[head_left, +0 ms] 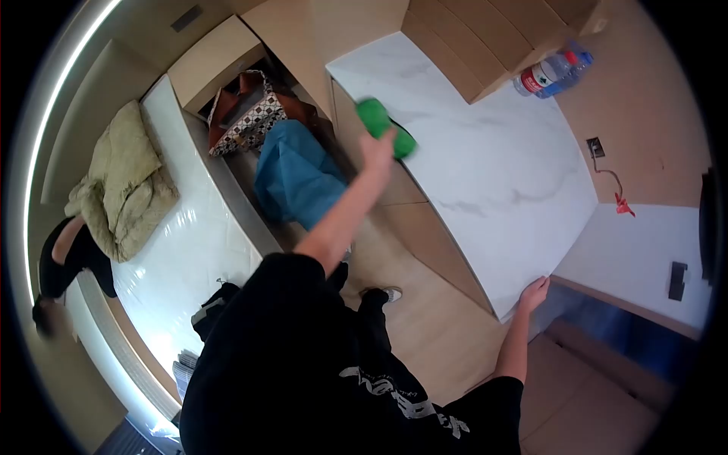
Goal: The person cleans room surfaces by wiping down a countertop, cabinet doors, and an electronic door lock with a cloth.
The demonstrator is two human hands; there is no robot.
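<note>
My left hand (379,150) is closed on a green cloth (373,115), which is blurred and lies at the left edge of the white marbled countertop (500,167). Part of the cloth hangs at the counter's edge. At the near right corner of that countertop, my right hand (535,293) is closed around the edge, its fingers partly hidden.
Plastic bottles (547,76) stand by brown boxes (485,45) at the counter's back. Left of the cabinet are a patterned bag (250,121) and blue fabric (296,171). A person (64,258) bends beside a plastic-covered surface (186,250) bearing a rumpled quilt (125,178). A wire (613,176) dangles from the wall.
</note>
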